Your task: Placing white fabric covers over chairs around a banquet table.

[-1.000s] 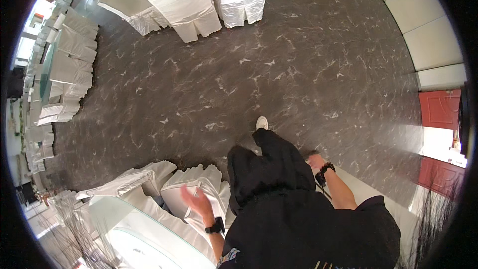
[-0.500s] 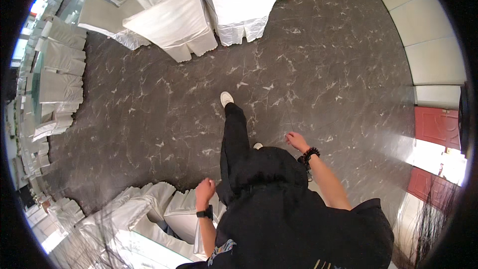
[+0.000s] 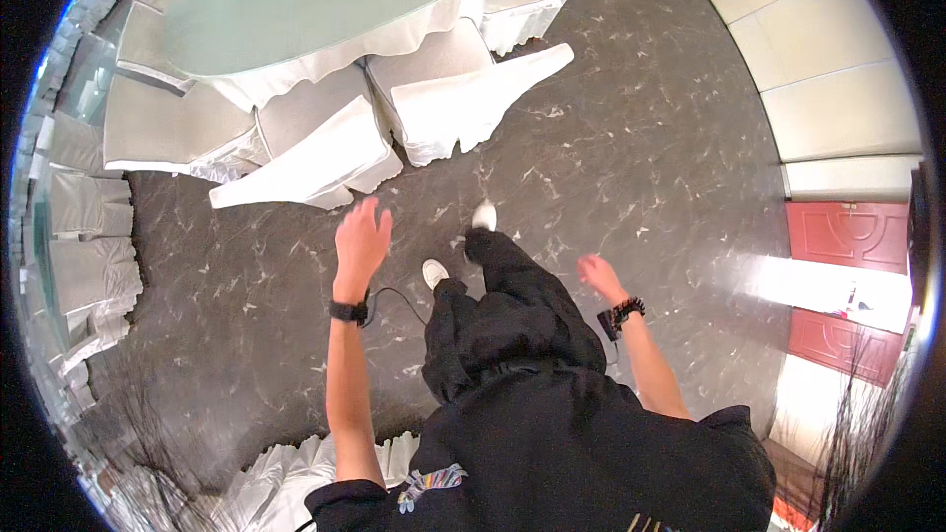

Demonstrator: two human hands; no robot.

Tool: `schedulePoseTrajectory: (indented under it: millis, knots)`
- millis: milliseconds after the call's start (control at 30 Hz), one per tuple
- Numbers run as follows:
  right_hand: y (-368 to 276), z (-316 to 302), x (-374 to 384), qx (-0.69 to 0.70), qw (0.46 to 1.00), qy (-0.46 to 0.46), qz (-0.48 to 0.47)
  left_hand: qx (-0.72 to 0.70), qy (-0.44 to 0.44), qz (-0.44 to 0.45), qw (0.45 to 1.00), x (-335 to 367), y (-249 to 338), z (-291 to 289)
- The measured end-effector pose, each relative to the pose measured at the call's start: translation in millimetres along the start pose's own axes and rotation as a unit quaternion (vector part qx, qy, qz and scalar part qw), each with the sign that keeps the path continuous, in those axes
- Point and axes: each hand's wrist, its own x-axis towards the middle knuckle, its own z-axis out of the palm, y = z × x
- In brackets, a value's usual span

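Note:
My left hand (image 3: 363, 244) reaches forward with its fingers apart and nothing in it. It hovers just short of a white-covered chair (image 3: 310, 160) and does not visibly touch it. Beside that stands a second covered chair (image 3: 473, 103), its back turned toward me. Both are drawn up to a round table (image 3: 345, 0) with a greenish glass top and a white skirt. My right hand (image 3: 599, 276) hangs over the floor at my right side, empty, with its fingers loosely bent. Each wrist wears a dark band; a thin cable shows by the left one.
Dark marbled floor (image 3: 650, 138) surrounds my feet. More covered chairs (image 3: 94, 271) line the left side, and white-draped seating (image 3: 296, 478) lies behind me. A pale wall (image 3: 818, 39) runs along the right, with red door panels (image 3: 847, 236) and bright light between them.
I have stepped closer to the round table and its chairs. My left hand has risen forward from my side, its fingers opening. The right hand stays low at my side.

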Motion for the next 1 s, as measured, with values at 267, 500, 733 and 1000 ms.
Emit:
schedulePoseTrajectory:
  millis: [267, 500, 733, 1000]
  knots:
    - [-196, -110, 157, 0.014, 0.975, 0.151, -0.160, -0.184, 0.133, -0.099, 0.969, 138, 52, 19]
    - [-288, -153, 256, 0.026, 0.947, 0.194, -0.253, -0.118, 0.175, -0.308, 0.928, 185, 59, 28]
    - [-310, -163, 263, 0.022, 0.972, 0.125, -0.198, -0.195, 0.171, -0.333, 0.907, 191, 60, 40]
    - [-312, -169, 260, -0.054, 0.946, 0.173, -0.269, -0.128, 0.168, -0.321, 0.923, 193, 66, 33]
